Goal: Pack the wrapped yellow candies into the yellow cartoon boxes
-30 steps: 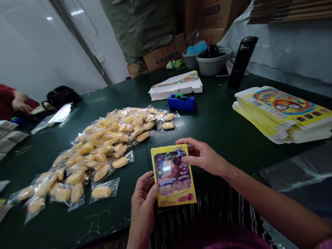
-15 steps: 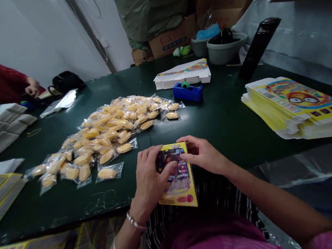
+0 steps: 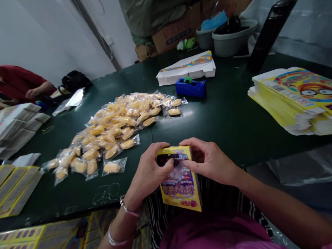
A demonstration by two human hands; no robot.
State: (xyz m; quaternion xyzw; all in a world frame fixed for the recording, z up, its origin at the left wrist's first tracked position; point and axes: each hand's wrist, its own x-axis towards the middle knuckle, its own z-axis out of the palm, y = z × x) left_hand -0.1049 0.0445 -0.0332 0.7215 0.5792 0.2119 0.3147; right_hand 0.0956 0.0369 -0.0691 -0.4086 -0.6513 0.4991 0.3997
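Note:
Between my two hands is a yellow printed carton (image 3: 180,191), tilted at the table's front edge above my lap. My left hand (image 3: 154,166) grips its upper left side, thumb lying across the dark upper part of the front. On the upper right my right hand (image 3: 209,159) holds the same carton, thumb on the front and the other fingers curled behind the top edge. The fingers behind the carton are partly hidden. Beyond my left hand lies a heap of yellow oval pieces in clear wrappers (image 3: 113,123), with one wrapped piece (image 3: 112,168) nearest to me.
A blue tape dispenser (image 3: 191,87) stands behind, before a stack of white cartons (image 3: 186,69). Flat yellow cartons (image 3: 304,99) are piled right, near a black upright object (image 3: 271,34). White stacks (image 3: 16,129) and yellow cartons (image 3: 12,186) lie left. A person in red (image 3: 21,83) sits far left.
The view has shifted a little. My left thumb has moved up the carton's front, uncovering more print, and my left hand sits nearer the upper left edge. Both hands keep hold.

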